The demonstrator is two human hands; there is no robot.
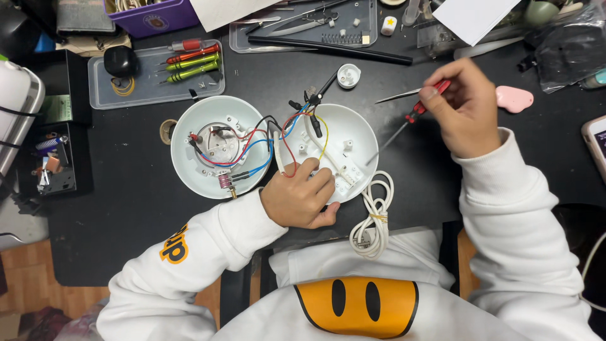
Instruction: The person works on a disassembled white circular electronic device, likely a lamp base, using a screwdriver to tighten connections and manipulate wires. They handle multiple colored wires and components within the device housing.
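Note:
Two round white plastic shell halves lie side by side on the black table. The left shell (189, 129) holds a round metal part with red, blue and black wires (252, 148) running across to the right shell (353, 129). My left hand (300, 199) rests on the near rim of the right shell, fingers curled on its inner parts. My right hand (464, 110) is raised to the right, gripping a red-handled screwdriver (416, 110) whose thin shaft points down toward the right shell. A coiled white cord (375, 218) lies by the shell's near edge.
A clear tray (101, 95) at the back left holds red and green screwdrivers (192, 63). Another tray (372, 28) with tweezers and small parts sits at the back. A pink object (514, 99), a phone (596, 142), a small white cap (348, 75) and a black box (57, 164) surround the work.

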